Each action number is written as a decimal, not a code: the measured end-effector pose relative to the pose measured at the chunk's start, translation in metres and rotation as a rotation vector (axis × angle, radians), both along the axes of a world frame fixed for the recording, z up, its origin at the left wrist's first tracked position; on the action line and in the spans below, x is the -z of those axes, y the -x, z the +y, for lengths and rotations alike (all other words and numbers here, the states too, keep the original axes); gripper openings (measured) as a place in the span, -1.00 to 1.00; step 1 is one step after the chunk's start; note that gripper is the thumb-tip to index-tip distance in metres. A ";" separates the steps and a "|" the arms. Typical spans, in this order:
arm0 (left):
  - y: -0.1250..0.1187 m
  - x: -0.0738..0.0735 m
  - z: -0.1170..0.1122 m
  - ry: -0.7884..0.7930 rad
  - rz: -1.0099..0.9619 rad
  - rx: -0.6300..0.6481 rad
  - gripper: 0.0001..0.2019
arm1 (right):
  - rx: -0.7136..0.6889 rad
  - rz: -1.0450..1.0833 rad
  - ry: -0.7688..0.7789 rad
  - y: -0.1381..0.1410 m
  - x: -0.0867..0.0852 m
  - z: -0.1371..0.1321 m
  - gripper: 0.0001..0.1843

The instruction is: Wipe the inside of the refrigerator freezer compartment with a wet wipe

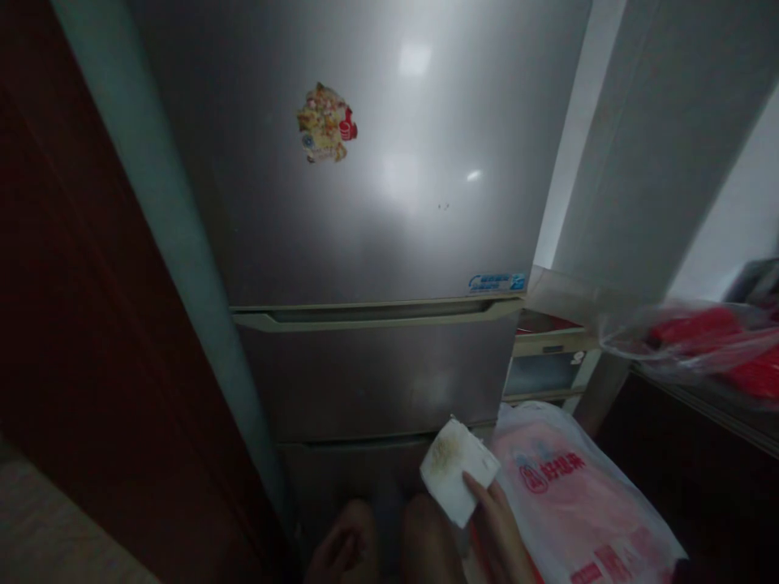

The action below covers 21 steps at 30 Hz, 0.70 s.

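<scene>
In my right hand [500,519] is a folded white wipe [462,478], squarish, with a brownish stain on its upper left part. The thumb lies on its face and the fingers are behind it. It is held in front of the lower part of a silver refrigerator [377,373], apart from the door as far as I can tell. My left hand [341,551] is low by my knee, its fingers loosely curled with nothing visible in them; the dim light hides detail. A torn, colourful sticker [327,123] clings to the upper door.
A white plastic bag [578,495] with red print stands at the right, close to my right hand. Behind it is a cabinet-like appliance [541,373]. Red items in clear plastic [712,332] lie on a dark surface. A dark red door edge [109,324] borders the left.
</scene>
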<state>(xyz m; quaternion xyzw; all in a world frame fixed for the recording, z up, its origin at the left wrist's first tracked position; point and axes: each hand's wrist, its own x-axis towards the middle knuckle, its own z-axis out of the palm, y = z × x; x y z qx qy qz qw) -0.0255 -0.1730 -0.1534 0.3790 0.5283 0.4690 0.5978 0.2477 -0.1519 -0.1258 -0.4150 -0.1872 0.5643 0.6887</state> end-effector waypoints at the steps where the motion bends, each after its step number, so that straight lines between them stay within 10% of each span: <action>1: 0.001 -0.007 0.001 -0.017 0.005 -0.002 -0.40 | -0.006 -0.002 0.005 0.002 -0.001 0.001 -0.30; 14: 0.055 -0.045 0.036 -0.231 0.115 -0.196 -0.44 | 0.035 -0.006 0.118 0.013 -0.016 0.018 -0.29; 21: 0.069 -0.068 0.049 -0.258 0.010 -0.363 -0.49 | -0.010 -0.095 0.091 0.010 0.013 0.022 -0.45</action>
